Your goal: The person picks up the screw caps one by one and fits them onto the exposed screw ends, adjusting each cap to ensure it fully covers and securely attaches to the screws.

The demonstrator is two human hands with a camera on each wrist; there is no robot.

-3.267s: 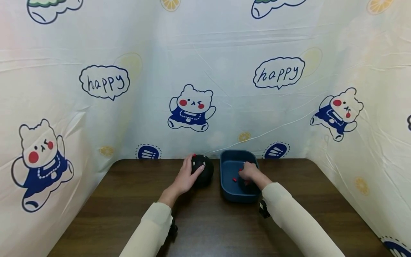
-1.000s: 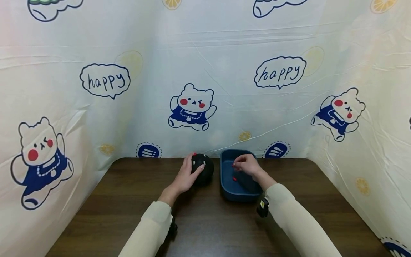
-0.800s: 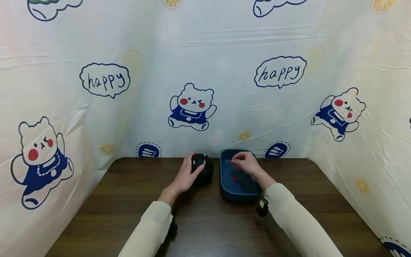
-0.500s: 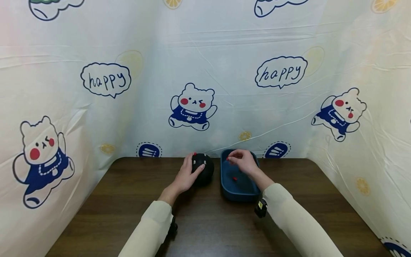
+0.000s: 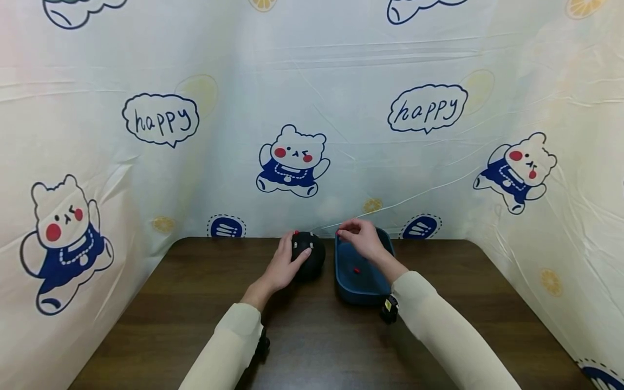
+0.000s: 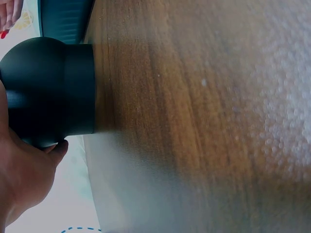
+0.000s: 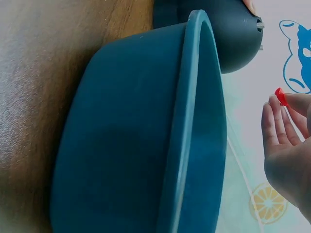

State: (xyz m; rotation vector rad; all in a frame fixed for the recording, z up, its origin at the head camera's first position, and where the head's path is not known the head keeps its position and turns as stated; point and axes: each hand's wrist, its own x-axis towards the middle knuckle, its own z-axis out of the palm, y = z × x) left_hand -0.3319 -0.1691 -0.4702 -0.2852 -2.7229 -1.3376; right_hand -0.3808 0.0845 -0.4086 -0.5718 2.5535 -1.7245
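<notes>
My left hand (image 5: pixel 283 266) grips a black dome (image 5: pixel 312 259) on a short cylindrical base, its thumb on the near side. Metal screws (image 7: pixel 261 25) stick out of the dome's top, and a red piece (image 5: pixel 296 233) sits up there by the fingertips. With thumb and fingers my right hand (image 5: pixel 363 238) pinches a small red cap-like piece (image 7: pixel 280 96), above the far left rim of a blue tray (image 5: pixel 363 297). Another red piece (image 5: pixel 357 270) lies on the tray's floor. In the left wrist view the dome hides most of the left fingers.
Tray and dome stand close together near the far edge of a dark wooden table (image 5: pixel 322 346). Behind them hangs a pale printed curtain (image 5: pixel 341 179), also along both sides. A small black device (image 5: pixel 389 310) is worn at the right wrist.
My right hand has risen from inside the tray and moved left and away, towards the dome, pinching a red piece. My left hand stays on the dome.
</notes>
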